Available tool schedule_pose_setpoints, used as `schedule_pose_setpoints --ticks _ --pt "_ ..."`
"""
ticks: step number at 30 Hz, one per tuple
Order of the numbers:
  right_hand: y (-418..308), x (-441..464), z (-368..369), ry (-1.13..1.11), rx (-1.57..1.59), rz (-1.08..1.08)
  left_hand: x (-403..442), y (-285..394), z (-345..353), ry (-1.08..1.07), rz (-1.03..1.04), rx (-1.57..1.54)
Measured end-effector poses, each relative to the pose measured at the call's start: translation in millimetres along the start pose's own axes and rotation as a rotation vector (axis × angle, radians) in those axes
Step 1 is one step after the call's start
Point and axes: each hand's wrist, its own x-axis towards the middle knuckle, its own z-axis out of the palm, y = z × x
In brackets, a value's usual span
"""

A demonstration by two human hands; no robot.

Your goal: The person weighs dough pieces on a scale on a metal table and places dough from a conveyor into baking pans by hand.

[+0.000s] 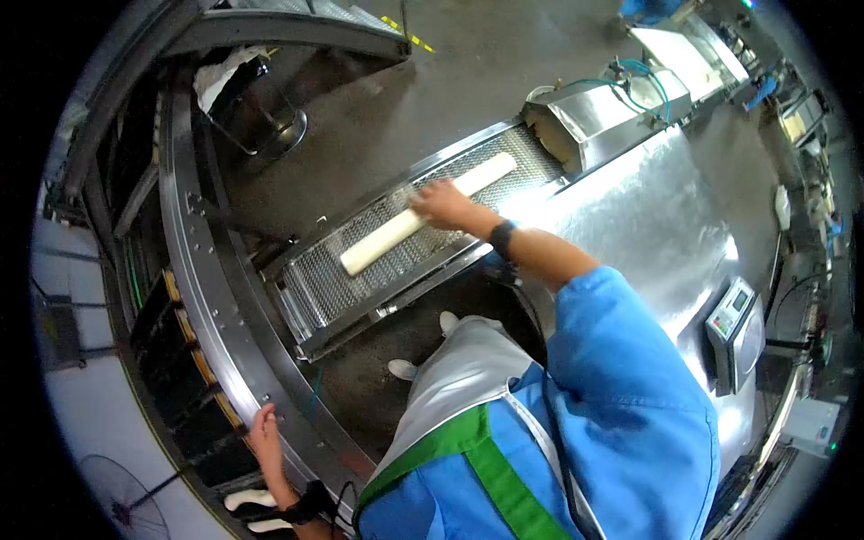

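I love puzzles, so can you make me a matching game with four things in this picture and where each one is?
1. right hand
2. left hand
3. pale roll
4. scale

A. on the shiny table
B. by the curved metal rail
C. lying on the mesh belt
D. touching the pale roll

Pairs: 1-D, 2-B, 3-C, 4-A

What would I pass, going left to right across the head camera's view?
A round fan at the lower left, then the left hand, the pale roll on the mesh conveyor, the metal hood over the conveyor's far end, and the digital scale.
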Motion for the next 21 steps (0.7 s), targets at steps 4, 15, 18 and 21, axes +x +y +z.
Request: schedule_pose_setpoints --ticks 4,15,18,21 --pt "-29.8 29.0 16.8 0.031 -0.088 -0.039 -2.3 19.9 14.6 -0.034 -0.023 -0.022" --pt "17.8 -3.4 11.0 0.599 0.289 0.334 16.4 127.5 5.7 -0.13 0.043 0.338" --pt "52.6 -33.9 9.9 0.329 0.525 0.51 55.9 118.8 28.7 -0.163 0.227 0.456" --pt "56.3 -31.5 31.3 0.376 0.512 0.271 108.6 140.0 71.7 -0.108 0.419 0.685"
